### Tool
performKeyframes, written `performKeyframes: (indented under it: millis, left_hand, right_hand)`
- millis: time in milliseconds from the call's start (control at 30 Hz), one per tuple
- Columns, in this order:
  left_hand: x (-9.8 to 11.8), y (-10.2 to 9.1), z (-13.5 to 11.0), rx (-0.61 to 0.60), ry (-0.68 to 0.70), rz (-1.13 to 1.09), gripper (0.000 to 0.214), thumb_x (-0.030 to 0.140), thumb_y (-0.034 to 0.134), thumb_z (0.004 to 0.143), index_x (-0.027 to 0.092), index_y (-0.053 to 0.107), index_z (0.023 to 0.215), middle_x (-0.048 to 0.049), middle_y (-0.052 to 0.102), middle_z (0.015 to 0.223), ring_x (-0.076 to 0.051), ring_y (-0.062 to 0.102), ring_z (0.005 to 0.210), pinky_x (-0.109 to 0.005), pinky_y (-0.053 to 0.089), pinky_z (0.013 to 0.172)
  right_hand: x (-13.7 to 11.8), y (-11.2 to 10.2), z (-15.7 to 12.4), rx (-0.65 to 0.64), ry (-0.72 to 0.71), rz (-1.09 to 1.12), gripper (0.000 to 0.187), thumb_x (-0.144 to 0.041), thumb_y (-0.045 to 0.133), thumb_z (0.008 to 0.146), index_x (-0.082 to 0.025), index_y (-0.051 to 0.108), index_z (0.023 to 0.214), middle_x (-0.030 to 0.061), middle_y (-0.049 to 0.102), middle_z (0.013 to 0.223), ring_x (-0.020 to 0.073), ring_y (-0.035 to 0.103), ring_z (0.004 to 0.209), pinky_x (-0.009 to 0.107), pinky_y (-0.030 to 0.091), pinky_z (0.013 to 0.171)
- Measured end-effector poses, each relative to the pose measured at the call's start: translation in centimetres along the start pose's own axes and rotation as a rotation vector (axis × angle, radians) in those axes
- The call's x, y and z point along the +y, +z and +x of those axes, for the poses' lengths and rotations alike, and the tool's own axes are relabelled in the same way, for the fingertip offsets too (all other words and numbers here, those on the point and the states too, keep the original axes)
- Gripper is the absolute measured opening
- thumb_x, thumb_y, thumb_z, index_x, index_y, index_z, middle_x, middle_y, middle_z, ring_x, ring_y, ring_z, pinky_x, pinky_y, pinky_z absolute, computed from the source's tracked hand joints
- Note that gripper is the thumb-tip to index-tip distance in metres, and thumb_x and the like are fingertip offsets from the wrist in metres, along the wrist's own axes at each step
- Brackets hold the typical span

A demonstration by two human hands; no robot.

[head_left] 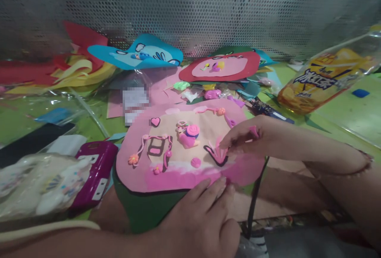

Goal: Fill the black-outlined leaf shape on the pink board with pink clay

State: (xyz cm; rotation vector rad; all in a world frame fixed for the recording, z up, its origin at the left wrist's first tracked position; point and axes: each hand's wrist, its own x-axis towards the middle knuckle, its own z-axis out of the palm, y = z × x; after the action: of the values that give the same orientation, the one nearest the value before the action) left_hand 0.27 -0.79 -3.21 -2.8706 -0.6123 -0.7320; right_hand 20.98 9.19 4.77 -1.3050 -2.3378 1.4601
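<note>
A pink paper collage (131, 131) with a beige centre lies in front of me, on top of a dark green sheet (145, 210). Raised clay decorations are on it: a snail (190, 135) with a pink and blue shell, a heart (155, 122), and small flowers on strands. My left hand (205, 214) rests on the lower edge, fingers stretched out flat. At the right side, my right hand (247, 137) pinches at a dark-outlined pink leaf-shaped clay piece (218, 153). Another pink bit (254, 131) shows between its curled fingers. The exact fingertip contact is partly hidden.
A tilted bottle of yellow-orange drink (324, 77) lies at the right. Behind the collage are red (190, 71) and blue (119, 61) paper pieces and several small clay packets (212, 93). A purple case (101, 170) and clear pouch (50, 182) sit left. Perforated metal (202, 16) stands behind.
</note>
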Motion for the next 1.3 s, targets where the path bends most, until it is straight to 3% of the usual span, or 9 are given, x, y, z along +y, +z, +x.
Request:
performKeyframes:
  millis: [133, 300, 467, 633, 800, 900, 967, 1133, 1300]
  left_hand:
    - [-0.1, -0.2, -0.1, -0.030, 0.006, -0.012, 0.026, 0.006, 0.035, 0.090, 0.012, 0.057, 0.078, -0.0177, 0.062, 0.120, -0.032, 0.057, 0.114, -0.042, 0.047, 0.093]
    - [-0.1, -0.4, -0.1, -0.073, 0.010, -0.007, 0.024, 0.007, 0.036, 0.090, 0.012, 0.060, 0.087, -0.0171, 0.062, 0.120, -0.032, 0.056, 0.116, -0.041, 0.046, 0.095]
    - [-0.2, -0.6, 0.1, -0.087, 0.029, -0.015, 0.023, 0.008, 0.038, 0.090, 0.012, 0.058, 0.081, -0.0179, 0.061, 0.120, -0.034, 0.055, 0.117, -0.042, 0.046, 0.095]
    - [-0.2, -0.5, 0.0, -0.075, 0.013, -0.010, 0.024, 0.008, 0.036, 0.091, 0.011, 0.059, 0.083, -0.0189, 0.061, 0.121, -0.034, 0.056, 0.116, -0.042, 0.047, 0.094]
    - [-0.1, -0.6, -0.1, -0.097, 0.020, -0.019, 0.023, 0.009, 0.037, 0.091, 0.012, 0.059, 0.084, -0.0184, 0.061, 0.121, -0.033, 0.054, 0.117, -0.042, 0.046, 0.095]
    - [-0.2, -0.8, 0.0, -0.088, 0.020, -0.023, 0.024, 0.008, 0.036, 0.091, 0.012, 0.059, 0.082, -0.0184, 0.061, 0.120, -0.033, 0.055, 0.117, -0.042, 0.047, 0.095]
    - [-0.2, -0.8, 0.2, -0.092, 0.021, -0.029, 0.026, 0.007, 0.035, 0.091, 0.011, 0.059, 0.081, -0.0184, 0.061, 0.120, -0.034, 0.055, 0.116, -0.042, 0.047, 0.095]
    - [-0.2, -0.5, 0.1, -0.081, 0.003, -0.047, 0.026, 0.007, 0.035, 0.091, 0.011, 0.059, 0.082, -0.0181, 0.062, 0.119, -0.034, 0.054, 0.117, -0.044, 0.046, 0.096]
    - [-0.1, -0.5, -0.1, -0.112, 0.018, -0.057, 0.025, 0.007, 0.036, 0.090, 0.011, 0.060, 0.086, -0.0195, 0.060, 0.121, -0.034, 0.054, 0.117, -0.043, 0.047, 0.095]
  right_hand:
    - [-0.1, 0.1, 0.2, 0.062, 0.094, 0.044, 0.021, -0.030, 0.059, 0.080, -0.020, 0.071, 0.094, 0.0010, 0.073, 0.092, 0.0155, 0.067, 0.083, 0.022, 0.052, 0.069]
    - [0.5, 0.1, 0.4, 0.166, 0.104, 0.026, 0.021, -0.032, 0.069, 0.069, -0.019, 0.071, 0.086, 0.0014, 0.073, 0.079, 0.0160, 0.067, 0.073, 0.024, 0.053, 0.063]
    - [0.6, 0.1, 0.3, 0.235, 0.123, -0.047, 0.019, -0.035, 0.073, 0.064, -0.019, 0.068, 0.073, -0.0016, 0.068, 0.065, 0.0117, 0.060, 0.057, 0.019, 0.045, 0.045]
    - [0.7, -0.1, 0.3, 0.158, 0.068, -0.051, 0.022, -0.039, 0.064, 0.076, -0.021, 0.073, 0.086, -0.0003, 0.070, 0.076, 0.0120, 0.062, 0.067, 0.021, 0.049, 0.059]
    - [1.0, -0.2, 0.4, 0.030, 0.023, 0.159, 0.031, -0.044, 0.057, 0.082, -0.023, 0.070, 0.100, 0.0006, 0.071, 0.101, 0.0164, 0.066, 0.088, 0.025, 0.053, 0.074]
    - [0.8, -0.3, 0.4, 0.018, 0.055, 0.049, 0.021, -0.038, 0.062, 0.079, -0.023, 0.072, 0.089, -0.0011, 0.073, 0.088, 0.0145, 0.066, 0.084, 0.022, 0.051, 0.075]
    - [0.7, -0.3, 0.3, 0.075, 0.058, -0.013, 0.017, -0.036, 0.066, 0.075, -0.021, 0.072, 0.080, -0.0015, 0.072, 0.078, 0.0134, 0.065, 0.075, 0.021, 0.049, 0.066]
    - [0.8, -0.3, 0.3, 0.162, 0.058, -0.091, 0.023, -0.039, 0.072, 0.069, -0.017, 0.069, 0.071, -0.0003, 0.068, 0.065, 0.0107, 0.058, 0.059, 0.020, 0.041, 0.050]
    - [0.7, -0.5, 0.3, 0.110, 0.002, -0.014, 0.021, -0.038, 0.065, 0.077, -0.021, 0.075, 0.083, -0.0004, 0.073, 0.078, 0.0132, 0.065, 0.073, 0.022, 0.051, 0.065]
